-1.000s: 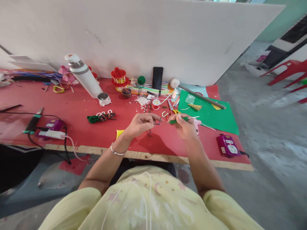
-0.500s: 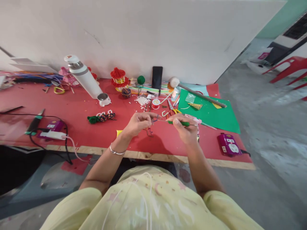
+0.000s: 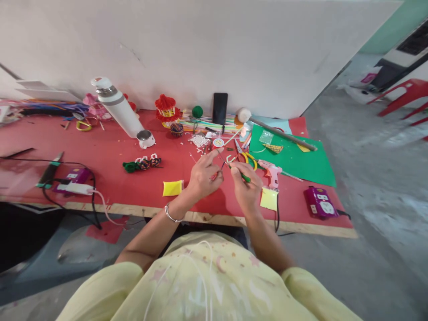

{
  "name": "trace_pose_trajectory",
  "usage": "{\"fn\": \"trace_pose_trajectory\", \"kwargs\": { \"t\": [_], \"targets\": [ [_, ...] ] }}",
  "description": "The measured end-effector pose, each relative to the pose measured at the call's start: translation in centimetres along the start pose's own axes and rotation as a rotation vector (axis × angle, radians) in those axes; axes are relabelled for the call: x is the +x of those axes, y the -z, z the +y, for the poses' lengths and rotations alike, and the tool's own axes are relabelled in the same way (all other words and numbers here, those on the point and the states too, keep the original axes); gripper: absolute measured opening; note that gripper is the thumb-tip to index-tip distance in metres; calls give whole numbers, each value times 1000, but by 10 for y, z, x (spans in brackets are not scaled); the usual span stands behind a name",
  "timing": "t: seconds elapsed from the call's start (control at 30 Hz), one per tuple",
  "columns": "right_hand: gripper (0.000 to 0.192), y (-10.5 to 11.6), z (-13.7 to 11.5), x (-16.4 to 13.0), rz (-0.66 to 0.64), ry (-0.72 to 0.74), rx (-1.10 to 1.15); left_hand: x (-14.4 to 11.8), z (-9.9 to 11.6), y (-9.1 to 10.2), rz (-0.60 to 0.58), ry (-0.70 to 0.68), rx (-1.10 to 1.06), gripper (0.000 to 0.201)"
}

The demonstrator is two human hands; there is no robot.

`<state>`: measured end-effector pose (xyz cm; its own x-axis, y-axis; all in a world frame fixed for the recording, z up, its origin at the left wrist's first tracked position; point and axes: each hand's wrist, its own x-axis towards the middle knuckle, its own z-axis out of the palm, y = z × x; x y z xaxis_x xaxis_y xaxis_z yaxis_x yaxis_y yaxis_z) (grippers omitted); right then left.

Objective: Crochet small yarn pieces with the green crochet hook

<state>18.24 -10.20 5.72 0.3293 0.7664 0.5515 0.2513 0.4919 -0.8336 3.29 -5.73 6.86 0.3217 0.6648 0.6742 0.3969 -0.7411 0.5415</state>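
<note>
My right hand [image 3: 248,186] is closed round a crochet hook with a green handle [image 3: 245,177], its thin metal tip pointing left toward my other hand. A dark multicoloured yarn strand [image 3: 223,165] runs at the hook's tip. My left hand [image 3: 204,174] has its index finger stretched forward with yarn over it, while the other fingers are curled on the yarn. Both hands are just above the red tabletop, close together. Behind them lie a thread spool [image 3: 218,143], white beads [image 3: 199,141] and yellow-handled scissors [image 3: 249,160].
A white thermos [image 3: 118,107] and its cup [image 3: 146,139] stand back left. Crocheted pieces [image 3: 142,164] lie left, near a yellow packet [image 3: 173,188]. To the right are a pink glue gun [image 3: 270,171], green sheet [image 3: 301,165] and purple power strip [image 3: 320,202]. A phone [image 3: 220,108] leans on the wall.
My left hand has turned and moved slightly right, its index finger now extended. The right hand has shifted left and tilted the hook, uncovering the glue gun and a pale yellow packet.
</note>
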Motion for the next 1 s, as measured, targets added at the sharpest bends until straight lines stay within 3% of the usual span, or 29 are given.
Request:
{"fn": "trace_pose_trajectory", "kwargs": {
  "t": [0.1,0.17,0.27,0.37,0.53,0.77,0.9,1.0],
  "targets": [
    [15,5,1,0,-16,329,-265,-1,5,-2,46,63,-58,15],
    [18,5,2,2,0,415,-270,1,11,1,49,178,-201,18],
    [17,8,2,10,-31,322,-122,5,17,10,-3,308,-373,22],
    [13,18,-2,24,-146,190,1,8,13,24,-76,352,-457,21],
    [13,41,-12,47,-382,239,-51,9,2,39,-142,392,-522,19],
    [17,55,-21,65,-555,284,-11,15,0,46,-247,433,-616,18],
    [16,56,-20,64,-539,267,67,15,-2,47,-289,438,-740,17],
    [11,54,-17,58,-482,149,94,14,-3,48,-291,435,-781,17]
  ]
}}
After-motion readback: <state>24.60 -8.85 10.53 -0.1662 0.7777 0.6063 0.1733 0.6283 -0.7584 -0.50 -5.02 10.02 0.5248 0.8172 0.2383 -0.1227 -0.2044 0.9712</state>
